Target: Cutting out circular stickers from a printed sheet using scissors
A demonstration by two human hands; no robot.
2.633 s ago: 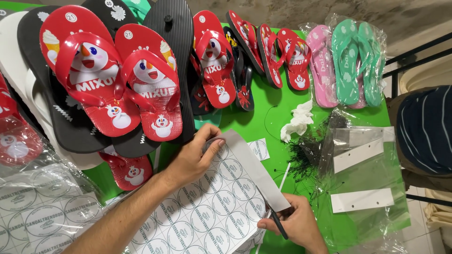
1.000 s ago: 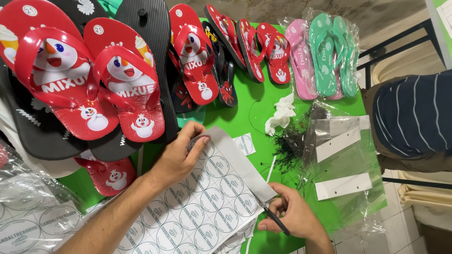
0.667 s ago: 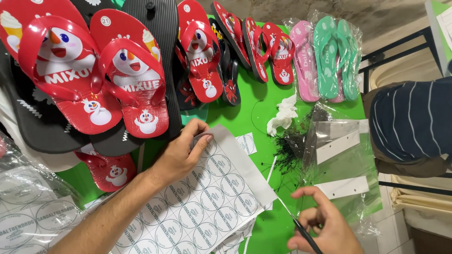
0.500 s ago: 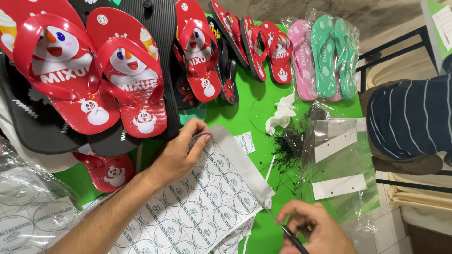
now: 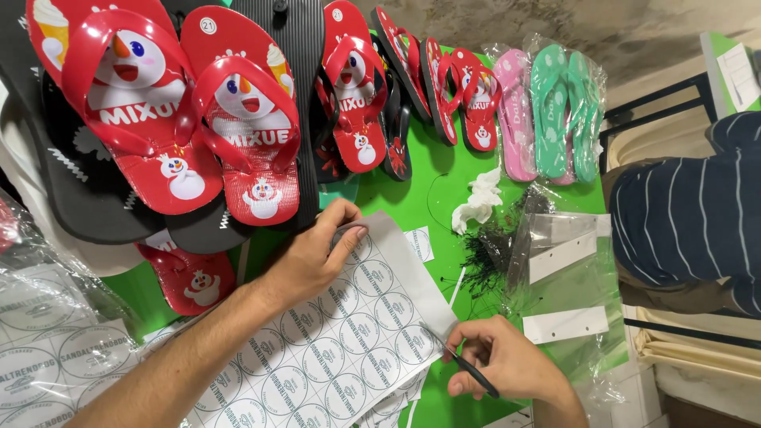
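Note:
A white sheet of round printed stickers [image 5: 349,341] lies on the green table [image 5: 432,194]. My left hand [image 5: 317,257] presses on the sheet's upper corner, fingers curled over its edge. My right hand [image 5: 499,364] grips black-handled scissors [image 5: 464,366] at the sheet's right edge, blades pointing toward the paper. A large pair of red flip-flops with snowman prints [image 5: 190,119] rests just above my left hand.
More red flip-flops [image 5: 357,95], plus pink and green pairs in clear bags [image 5: 555,111], line the far edge. Empty clear bags with white header cards [image 5: 563,285], black plastic ties [image 5: 483,254] and a white scrap [image 5: 476,206] lie to the right. A person in a striped shirt [image 5: 690,214] sits at right. Bagged sticker sheets [image 5: 47,357] are at left.
My right hand drew the scissors away to the lower right, then brought them back to the sheet's right edge. My left hand has stayed on the sheet's corner.

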